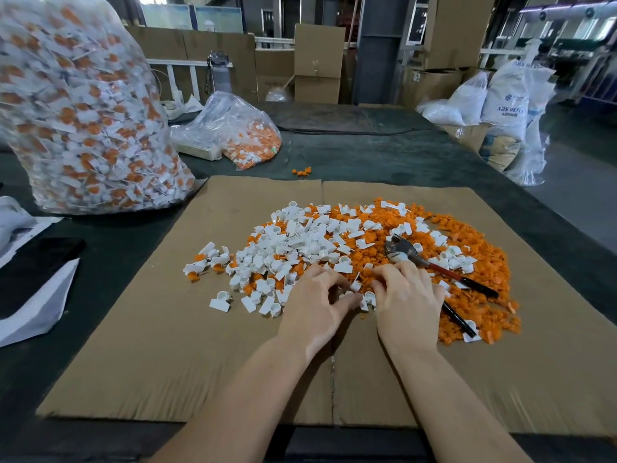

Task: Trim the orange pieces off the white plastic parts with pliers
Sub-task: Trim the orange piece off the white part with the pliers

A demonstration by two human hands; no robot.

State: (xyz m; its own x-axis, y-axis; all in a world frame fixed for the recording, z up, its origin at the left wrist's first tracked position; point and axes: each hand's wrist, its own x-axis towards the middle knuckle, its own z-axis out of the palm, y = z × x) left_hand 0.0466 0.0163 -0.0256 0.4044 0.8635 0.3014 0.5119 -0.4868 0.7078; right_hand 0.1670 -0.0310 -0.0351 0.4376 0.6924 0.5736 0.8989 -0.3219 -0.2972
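Both hands down in the near edge of the parts pile, pliers lying unused just beyond my right hand.

White plastic parts [300, 243] sit heaped over orange pieces [467, 272] on the cardboard sheet [167, 345]; my left hand [314, 304] and right hand [405, 300] have fingers curled in, fingertips on small white parts between them, though I can't tell if either really grips one. Pliers [434, 265] rest on the heap, jaws open, handles partly under my right hand. Risks, as I judge it: trimmed and untrimmed parts mix in one pile, so I could recut or skip some; pieces could slide off the cardboard. Dark table [367, 155] underneath, big clear bag [83, 111] of uncut parts left, smaller bag [247, 135] behind, cartons and sacks around a workshop floor.
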